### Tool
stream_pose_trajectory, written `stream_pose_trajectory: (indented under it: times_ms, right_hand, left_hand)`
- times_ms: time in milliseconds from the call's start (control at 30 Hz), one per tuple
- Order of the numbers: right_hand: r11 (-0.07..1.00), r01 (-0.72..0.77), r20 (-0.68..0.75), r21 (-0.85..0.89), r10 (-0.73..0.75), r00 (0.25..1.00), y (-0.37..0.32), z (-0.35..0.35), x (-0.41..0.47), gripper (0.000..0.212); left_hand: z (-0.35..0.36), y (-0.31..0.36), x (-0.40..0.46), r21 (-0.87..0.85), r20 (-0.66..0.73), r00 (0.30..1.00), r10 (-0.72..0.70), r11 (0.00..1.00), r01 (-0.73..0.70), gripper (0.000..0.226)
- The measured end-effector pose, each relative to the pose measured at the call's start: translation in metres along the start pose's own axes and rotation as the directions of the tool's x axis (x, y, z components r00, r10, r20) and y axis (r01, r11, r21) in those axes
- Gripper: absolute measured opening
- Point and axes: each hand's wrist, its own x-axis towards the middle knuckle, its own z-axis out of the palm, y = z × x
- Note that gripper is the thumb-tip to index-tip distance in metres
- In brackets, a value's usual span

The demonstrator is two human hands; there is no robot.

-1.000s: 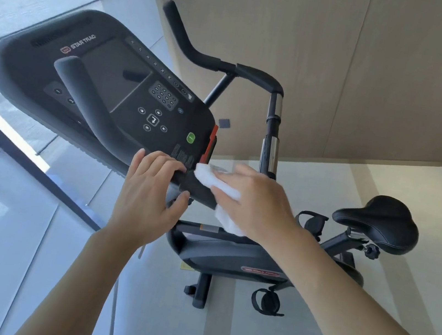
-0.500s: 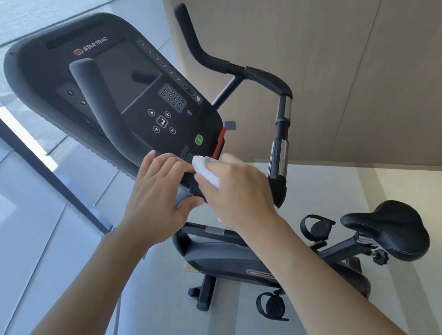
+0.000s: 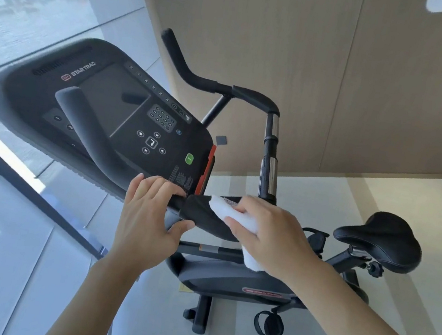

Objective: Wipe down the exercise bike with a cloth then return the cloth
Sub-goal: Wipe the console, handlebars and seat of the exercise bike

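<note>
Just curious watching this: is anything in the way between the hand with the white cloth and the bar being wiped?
Nothing visible. The right hand presses the white cloth straight onto the black padded handlebar; the left hand grips the bar beside it.

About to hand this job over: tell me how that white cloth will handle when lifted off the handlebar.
The white cloth probably goes floppy: its lower end droops below the right hand. Likely light, as a loose hold carries it. It seems to conform readily, lying against the handlebar.

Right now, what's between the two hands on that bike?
In the head view, a short stretch of bare black handlebar separates the left hand, gripping the bar, from the right hand, which presses the white cloth onto it.
</note>
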Motion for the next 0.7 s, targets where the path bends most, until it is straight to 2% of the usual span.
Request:
stream_pose_trajectory:
  times_ms: [200,533,700]
  right_hand:
    - [0.994,-0.041,0.035,-0.097,0.045,0.998,-0.019,0.013,0.050,0.035]
    - [0.992,0.024,0.028,-0.126,-0.020,0.999,-0.003,-0.009,-0.008,0.032]
    - [0.988,0.031,-0.028,-0.148,-0.035,0.999,-0.014,0.004,0.020,0.030]
  left_hand:
    - [-0.004,0.003,0.000,-0.024,0.015,1.000,-0.019,1.000,0.019,0.046]
    - [-0.004,0.008,-0.002,0.024,0.028,0.999,-0.037,0.999,0.036,0.043]
    - [-0.002,0.005,0.000,0.009,0.016,0.999,-0.039,0.999,0.039,0.045]
